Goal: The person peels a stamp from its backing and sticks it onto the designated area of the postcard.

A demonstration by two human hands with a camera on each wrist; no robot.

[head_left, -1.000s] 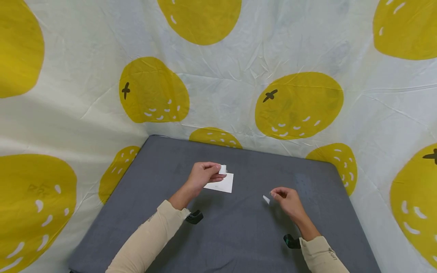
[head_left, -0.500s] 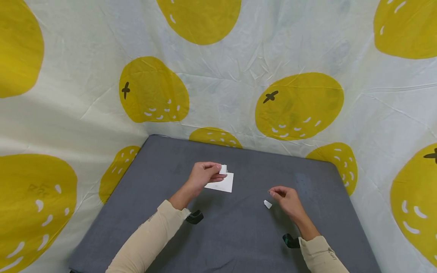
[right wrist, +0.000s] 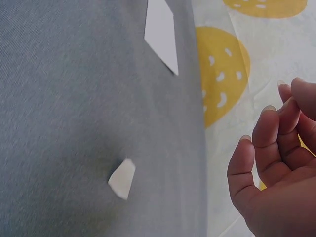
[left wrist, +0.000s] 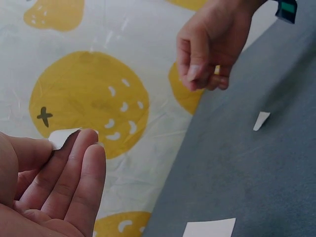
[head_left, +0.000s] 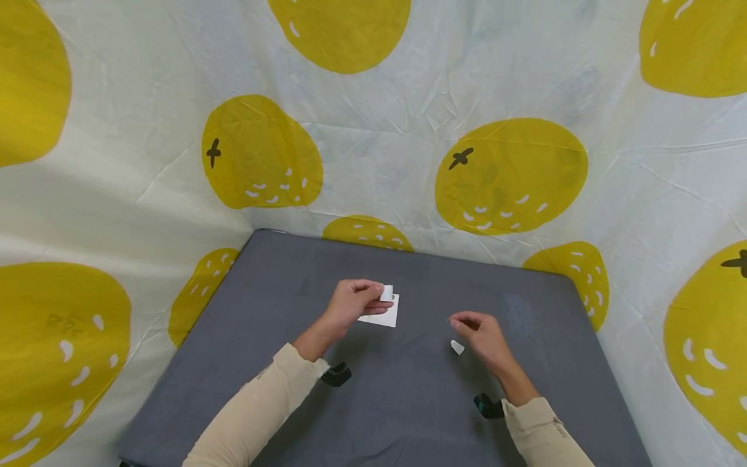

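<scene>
My left hand (head_left: 352,301) pinches a small white piece of paper (head_left: 386,293) between thumb and fingers, above the table. In the left wrist view this paper (left wrist: 63,137) looks curled and has an uneven, torn-looking edge. Beneath that hand lies a larger white sheet of paper (head_left: 382,318), partly hidden by it. My right hand (head_left: 481,337) hovers further right, its fingers loosely bent and the thumb near the index fingertip. Nothing shows between them in the right wrist view. Just below its fingertips, a small white paper scrap (right wrist: 122,179) rests on the table.
A dark grey cloth covers the table (head_left: 397,402). Behind it and along the sides hangs a white curtain (head_left: 379,162) with large yellow fruit prints. A dark wrist device (head_left: 336,374) sits under the left cuff, another (head_left: 487,407) under the right.
The scrap near my right hand has dropped onto the table and turned. My right hand has moved left and slightly away from me. My left hand, with its paper, has shifted slightly right.
</scene>
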